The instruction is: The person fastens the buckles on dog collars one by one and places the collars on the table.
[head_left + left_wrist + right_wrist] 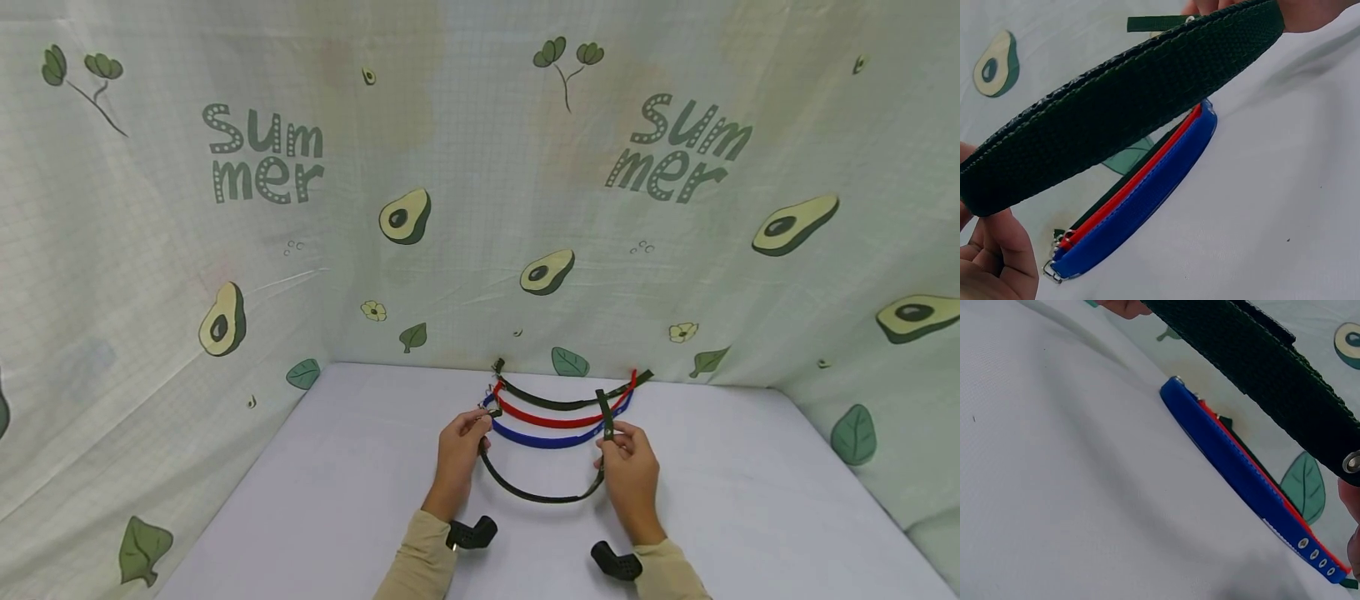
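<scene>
Dark green webbing collar (536, 493) was held up off the bench (337, 467), sagging in a U between both hands, nearest the person of the four straps. Left hand (459, 454) pinched its buckle end, grip clenched on the strap; right hand (630, 467) pinched the other end, which stood up past the fingers as a short tail, eyelet visible in the right wrist view. Judged step: collar lifted and spread end to end, mid-handling, neither end released. Next move would likely need both ends kept tensioned and brought clear of the row behind, since the upright tail crossed in front of it. Behind it, lying curved on the bench: blue collar (551, 437), red collar (558, 419), another dark green collar (570, 402), close together, blue and red touching on the wrist views. The avocado-print cloth backdrop (480, 208) sat just behind the far collar, so there was little room that way. Open bench lay left, right and toward the person; near edge not seen clearly.
</scene>
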`<state>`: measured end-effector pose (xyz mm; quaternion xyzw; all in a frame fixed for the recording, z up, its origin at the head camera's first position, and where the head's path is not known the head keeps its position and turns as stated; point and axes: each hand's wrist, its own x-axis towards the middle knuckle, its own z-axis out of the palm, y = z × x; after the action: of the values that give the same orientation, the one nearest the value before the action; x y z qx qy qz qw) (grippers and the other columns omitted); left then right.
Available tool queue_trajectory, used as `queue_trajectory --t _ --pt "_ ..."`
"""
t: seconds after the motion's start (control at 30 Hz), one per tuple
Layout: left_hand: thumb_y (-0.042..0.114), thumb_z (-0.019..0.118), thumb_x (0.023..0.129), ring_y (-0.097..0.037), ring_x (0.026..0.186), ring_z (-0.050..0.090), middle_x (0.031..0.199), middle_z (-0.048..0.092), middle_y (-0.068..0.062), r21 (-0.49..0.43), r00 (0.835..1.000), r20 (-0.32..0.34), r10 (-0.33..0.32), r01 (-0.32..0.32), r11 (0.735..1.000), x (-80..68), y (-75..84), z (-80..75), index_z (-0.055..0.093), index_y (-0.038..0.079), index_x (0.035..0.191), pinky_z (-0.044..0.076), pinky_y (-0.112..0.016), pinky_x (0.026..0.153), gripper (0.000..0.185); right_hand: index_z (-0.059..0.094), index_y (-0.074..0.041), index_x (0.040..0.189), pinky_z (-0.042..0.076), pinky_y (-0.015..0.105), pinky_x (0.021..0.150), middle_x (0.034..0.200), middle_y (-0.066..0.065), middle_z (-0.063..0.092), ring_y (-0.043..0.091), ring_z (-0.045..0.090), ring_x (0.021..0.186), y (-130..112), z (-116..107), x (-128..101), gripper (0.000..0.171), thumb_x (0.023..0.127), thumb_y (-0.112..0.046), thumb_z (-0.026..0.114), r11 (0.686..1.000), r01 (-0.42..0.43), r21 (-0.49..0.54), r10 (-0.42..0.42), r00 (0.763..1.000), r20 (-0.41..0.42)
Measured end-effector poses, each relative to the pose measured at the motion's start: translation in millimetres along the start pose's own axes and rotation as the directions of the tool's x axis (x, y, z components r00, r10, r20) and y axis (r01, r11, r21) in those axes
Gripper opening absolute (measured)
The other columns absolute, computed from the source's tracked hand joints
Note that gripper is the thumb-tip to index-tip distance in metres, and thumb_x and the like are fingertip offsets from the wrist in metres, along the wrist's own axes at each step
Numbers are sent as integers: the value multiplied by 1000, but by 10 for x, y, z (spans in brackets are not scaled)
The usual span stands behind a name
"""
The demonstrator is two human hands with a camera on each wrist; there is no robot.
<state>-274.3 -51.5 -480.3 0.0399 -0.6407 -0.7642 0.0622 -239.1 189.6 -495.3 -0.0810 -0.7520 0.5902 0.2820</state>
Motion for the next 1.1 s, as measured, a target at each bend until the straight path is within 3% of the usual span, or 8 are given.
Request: queue_trajectory --t 0.4,0.57,0.87,1.1 --pt "21 67 98 -14 69 54 99 63 -13 37 1000 13 -16 16 999 -23 13 4 68 1 123 48 -26 66 33 61 0 118 50 22 53 87 17 69 16 61 55 12 34 -23 27 92 3 55 999 29 -33 -29 1000 4" --pt "22 65 99 -14 70 53 97 62 -10 50 1000 10 -21 20 999 -29 26 8 68 1 126 47 -27 67 34 62 -2 117 50 23 53 86 14 69 17 61 56 20 42 -21 26 92 2 56 999 25 -38 -25 1000 -4" --pt "30 68 97 -14 69 54 93 62 -11 44 1000 -6 -29 29 999 -23 16 5 71 -2 113 46 -28 70 36 63 -5 117 49 26 50 85 10 69 18 61 56 -9 54 -42 27 92 1 56 999 24 -44 -24 1000 6" --pt "28 69 96 -12 63 50 84 57 -5 -7 998 1 -59 59 998 -20 34 9 69 -6 112 44 -26 63 38 66 -7 117 47 27 51 84 9 67 20 60 57 -71 73 -90 29 92 1 56 999 22 -29 -20 998 53"
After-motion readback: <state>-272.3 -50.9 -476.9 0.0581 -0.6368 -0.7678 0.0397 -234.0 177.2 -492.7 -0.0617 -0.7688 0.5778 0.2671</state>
